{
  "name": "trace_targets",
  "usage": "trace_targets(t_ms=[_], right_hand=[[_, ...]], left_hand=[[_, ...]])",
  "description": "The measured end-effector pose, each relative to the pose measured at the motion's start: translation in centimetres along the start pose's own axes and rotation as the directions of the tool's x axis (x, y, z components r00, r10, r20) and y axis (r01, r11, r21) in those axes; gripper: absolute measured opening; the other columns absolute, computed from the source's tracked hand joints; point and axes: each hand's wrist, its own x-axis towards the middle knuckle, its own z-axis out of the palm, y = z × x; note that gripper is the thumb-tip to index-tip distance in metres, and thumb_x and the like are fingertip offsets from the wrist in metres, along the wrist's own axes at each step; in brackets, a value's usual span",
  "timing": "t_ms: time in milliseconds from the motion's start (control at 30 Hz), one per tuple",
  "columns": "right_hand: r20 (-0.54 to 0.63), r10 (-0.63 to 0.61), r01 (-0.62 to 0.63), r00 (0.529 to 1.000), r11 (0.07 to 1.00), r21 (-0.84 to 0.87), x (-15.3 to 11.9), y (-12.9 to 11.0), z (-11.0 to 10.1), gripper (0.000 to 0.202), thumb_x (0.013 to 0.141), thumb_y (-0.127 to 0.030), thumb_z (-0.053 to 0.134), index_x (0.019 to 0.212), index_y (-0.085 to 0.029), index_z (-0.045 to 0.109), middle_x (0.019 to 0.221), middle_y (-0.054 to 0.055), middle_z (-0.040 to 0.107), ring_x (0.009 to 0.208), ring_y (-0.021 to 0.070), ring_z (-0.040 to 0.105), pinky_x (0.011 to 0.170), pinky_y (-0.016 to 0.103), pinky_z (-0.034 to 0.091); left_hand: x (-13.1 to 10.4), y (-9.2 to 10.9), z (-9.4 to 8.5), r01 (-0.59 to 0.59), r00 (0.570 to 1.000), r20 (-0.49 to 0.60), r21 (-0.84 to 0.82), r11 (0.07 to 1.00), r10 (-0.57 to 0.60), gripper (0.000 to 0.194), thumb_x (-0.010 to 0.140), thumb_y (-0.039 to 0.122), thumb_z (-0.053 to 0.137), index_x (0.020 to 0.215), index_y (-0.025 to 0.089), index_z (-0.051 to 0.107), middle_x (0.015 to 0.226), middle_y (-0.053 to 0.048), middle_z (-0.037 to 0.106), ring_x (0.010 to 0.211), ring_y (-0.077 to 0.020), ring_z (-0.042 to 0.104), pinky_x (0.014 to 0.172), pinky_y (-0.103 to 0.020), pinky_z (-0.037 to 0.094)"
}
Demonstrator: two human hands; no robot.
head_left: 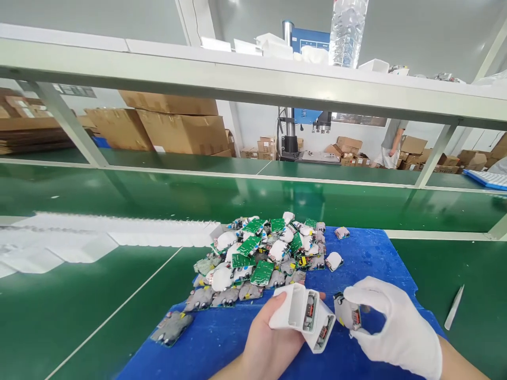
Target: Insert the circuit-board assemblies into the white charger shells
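My bare left hand (266, 340) is closed around three white plastic housings (288, 309) held side by side, open ends facing right. Inside two of them, components of circuit boards show; the leftmost opening looks hollow. Just right of the housings, my right hand (398, 330), in a white glove, pinches a small circuit board (345, 312) between thumb and fingers. Grey filler covers much of that board, which is apart from the housings. Beyond both hands, a heap of circuit boards (262, 273) lies on a blue mat (366, 258), some green side up, others coated white or grey.
Rows of white housings (158, 232) stand at the left on the green table (130, 295). Tweezers (454, 307) lie at the right. A shelf (237, 79) crosses above, carrying a plastic bottle (348, 34). Behind are cardboard boxes (186, 129), a blue press (308, 115) and a person (392, 142).
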Motion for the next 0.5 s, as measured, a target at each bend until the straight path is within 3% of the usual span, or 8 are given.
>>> trace_targets(t_ms=[100, 267, 367, 500], right_hand=[[-0.110, 0.056, -0.043, 0.992, 0.992, 0.118, -1.0, -0.4, 0.9, 0.043, 0.062, -0.016, 0.066, 0.104, -0.022, 0.059, 0.094, 0.006, 0.063, 0.083, 0.0191, 0.061, 0.077, 0.026, 0.050], [-0.013, 0.059, -0.054, 0.998, 0.970, 0.237, -1.5, -0.7, 2.5, 0.044, 0.062, -0.036, 0.076, 0.101, -0.018, 0.062, 0.095, 0.007, 0.065, 0.085, 0.0195, 0.063, 0.078, 0.027, 0.053], [0.027, 0.072, -0.076, 0.997, 0.959, 0.274, -1.8, -1.6, 2.8, 0.040, 0.076, -0.045, 0.066, 0.102, -0.016, 0.061, 0.096, 0.007, 0.065, 0.087, 0.0188, 0.062, 0.080, 0.035, 0.053], [0.034, 0.128, -0.132, 0.991, 0.942, 0.309, -2.3, -2.8, 2.9, 0.030, 0.090, -0.040, 0.051, 0.111, -0.020, 0.056, 0.110, 0.007, 0.059, 0.096, 0.0183, 0.058, 0.082, 0.037, 0.051]], left_hand=[[-0.1, -0.5, -0.3, 0.012, 1.000, 0.024, 0.016, 1.000, -0.012, 0.023, 0.063, 0.030, 0.068, 0.084, 0.021, 0.065, 0.074, -0.004, 0.069, 0.083, -0.0256, 0.063, 0.084, -0.040, 0.041], [-0.3, -1.2, -0.2, 0.014, 0.981, 0.190, 0.116, 0.993, -0.037, 0.049, 0.053, 0.030, 0.073, 0.099, 0.024, 0.060, 0.082, -0.002, 0.068, 0.084, -0.0266, 0.062, 0.083, -0.040, 0.041], [-0.4, -1.3, -0.1, -0.010, 0.951, 0.306, 0.173, 0.985, -0.044, 0.059, 0.054, 0.034, 0.070, 0.110, 0.024, 0.054, 0.089, -0.004, 0.067, 0.086, -0.0280, 0.062, 0.083, -0.040, 0.041], [-0.1, -1.5, -0.8, -0.040, 0.922, 0.386, 0.179, 0.983, -0.033, 0.063, 0.057, 0.037, 0.066, 0.117, 0.023, 0.049, 0.099, -0.008, 0.064, 0.093, -0.0293, 0.060, 0.084, -0.040, 0.041]])
